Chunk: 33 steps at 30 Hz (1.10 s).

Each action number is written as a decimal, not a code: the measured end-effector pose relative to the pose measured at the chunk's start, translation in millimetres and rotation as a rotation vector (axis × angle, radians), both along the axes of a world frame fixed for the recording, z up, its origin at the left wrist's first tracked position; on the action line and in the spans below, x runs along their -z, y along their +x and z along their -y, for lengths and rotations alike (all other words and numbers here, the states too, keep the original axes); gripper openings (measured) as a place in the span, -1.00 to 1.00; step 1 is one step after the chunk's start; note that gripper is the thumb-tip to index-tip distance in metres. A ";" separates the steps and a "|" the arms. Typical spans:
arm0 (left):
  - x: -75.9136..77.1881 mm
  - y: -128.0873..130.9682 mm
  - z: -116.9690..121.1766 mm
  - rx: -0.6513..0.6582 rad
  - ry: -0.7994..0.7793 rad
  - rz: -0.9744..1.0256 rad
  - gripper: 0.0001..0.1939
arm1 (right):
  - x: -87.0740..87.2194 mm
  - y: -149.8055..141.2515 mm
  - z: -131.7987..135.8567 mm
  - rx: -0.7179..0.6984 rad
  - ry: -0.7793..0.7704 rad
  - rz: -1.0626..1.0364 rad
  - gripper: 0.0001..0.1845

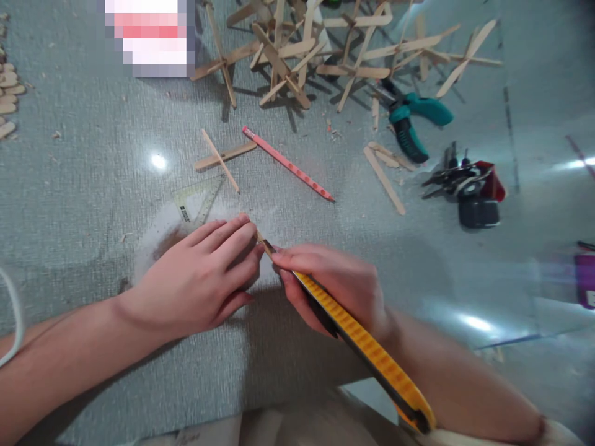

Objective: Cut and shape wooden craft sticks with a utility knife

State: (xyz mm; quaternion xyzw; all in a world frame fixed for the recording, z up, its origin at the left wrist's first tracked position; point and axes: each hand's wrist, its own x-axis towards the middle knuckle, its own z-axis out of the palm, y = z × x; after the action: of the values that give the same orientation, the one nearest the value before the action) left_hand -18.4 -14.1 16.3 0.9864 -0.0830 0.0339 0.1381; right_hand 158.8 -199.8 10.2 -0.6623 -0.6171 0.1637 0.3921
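Note:
My left hand (199, 272) lies palm down on the grey table, its fingers pressing a thin wooden craft stick (259, 236) that is mostly hidden beneath them. In my right hand (339, 279) is a yellow and black utility knife (367, 341), gripped near its front. The blade touches or nearly touches the stick beside my left fingertips. Just beyond my left hand is a clear set square (186, 198) on a whitish patch. Two crossed craft sticks (223, 157) rest above it, and a pink pencil (288, 165) lies slantwise to their right.
Crossed-stick pieces (283, 68) stand crowded along the far side. Teal-handled pliers (404, 121), loose craft sticks (385, 183) and a bunch of keys (469, 183) lie to the right. More sticks (8, 93) are piled at the left edge. Wood shavings are scattered about.

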 end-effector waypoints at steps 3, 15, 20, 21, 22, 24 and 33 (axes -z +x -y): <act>0.7 0.4 -0.1 0.000 -0.019 -0.012 -0.55 | 0.1 0.7 0.6 0.006 -0.005 -0.008 -0.69; 2.1 1.5 1.1 -0.013 -0.031 0.023 -0.56 | 0.7 -4.7 -7.2 0.089 0.094 0.002 -0.53; 3.0 2.1 0.8 -0.016 -0.037 0.018 -0.53 | 1.4 -4.8 -7.2 0.102 0.069 0.001 -0.56; 3.1 2.0 0.8 -0.016 -0.039 0.016 -0.53 | 1.5 -4.7 -7.5 0.093 0.059 0.002 -0.56; 3.1 1.9 0.7 -0.016 -0.041 0.018 -0.54 | 1.5 -4.6 -7.7 0.088 0.057 0.004 -0.56; 3.3 1.6 0.7 -0.013 -0.046 0.020 -0.54 | 1.5 -4.4 -7.9 0.087 0.056 -0.001 -0.56; 3.1 1.7 1.1 -0.014 -0.044 0.021 -0.53 | -1.3 -4.7 -10.1 0.080 0.040 0.007 -0.55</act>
State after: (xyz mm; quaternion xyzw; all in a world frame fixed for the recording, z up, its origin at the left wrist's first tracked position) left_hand -16.7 -15.2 13.2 0.9832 -0.0767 0.0468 0.1587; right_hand 154.1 -189.7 11.6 -0.6790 -0.5947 0.1336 0.4093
